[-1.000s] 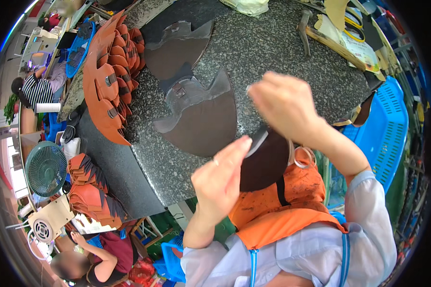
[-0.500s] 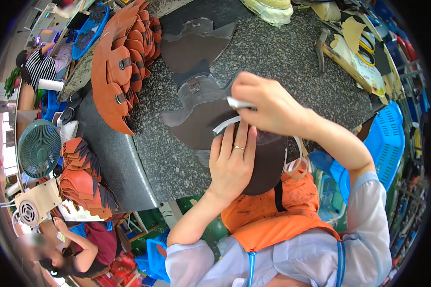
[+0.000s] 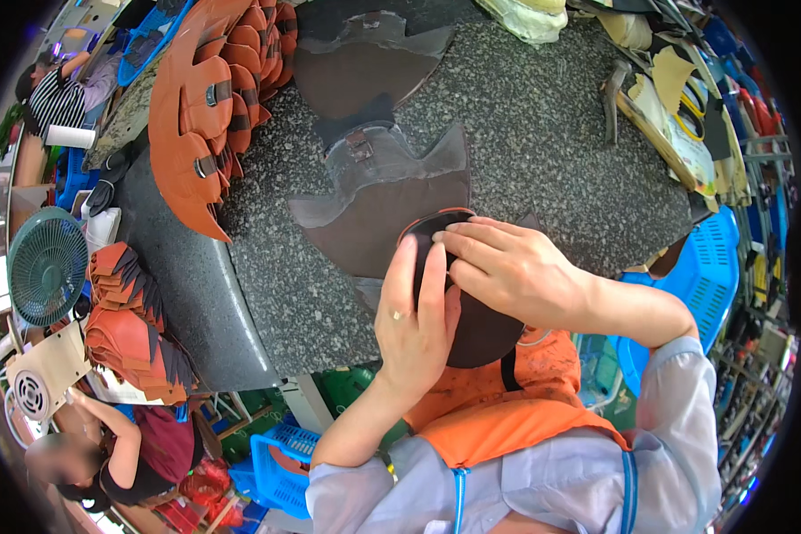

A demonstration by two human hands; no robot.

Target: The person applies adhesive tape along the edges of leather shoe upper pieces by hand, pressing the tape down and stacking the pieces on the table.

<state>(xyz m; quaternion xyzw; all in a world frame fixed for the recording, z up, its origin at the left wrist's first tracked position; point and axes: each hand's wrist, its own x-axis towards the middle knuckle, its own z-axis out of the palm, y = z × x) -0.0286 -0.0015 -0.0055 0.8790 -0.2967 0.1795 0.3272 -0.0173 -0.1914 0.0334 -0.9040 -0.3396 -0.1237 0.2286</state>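
Observation:
A dark brown leather piece (image 3: 482, 338) lies at the near edge of the stone-topped bench, partly overhanging it. Its upper edge is curled over, showing a thin orange-red rim (image 3: 429, 219). My left hand (image 3: 411, 325) grips that curled edge from the left, its long fingers pointing away from me. From the right, my right hand (image 3: 525, 271) presses its fingertips onto the same edge. Just beyond lies another dark leather piece (image 3: 374, 214) with a grey border and a small tab. A similar dark piece (image 3: 356, 76) lies farther back.
Overlapping orange-brown leather pieces (image 3: 187, 151) are stacked on the left. A hammer (image 3: 612, 98) and yellow-handled scissors (image 3: 691, 114) lie at the right. Blue baskets (image 3: 707, 276) stand beside the bench. A green fan (image 3: 48, 265) and another person (image 3: 120, 445) are at the left.
The white strip in my right hand and on the leather is out of sight. The leather's edge is now curled over, with both hands' fingers on it. The view has shifted slightly.

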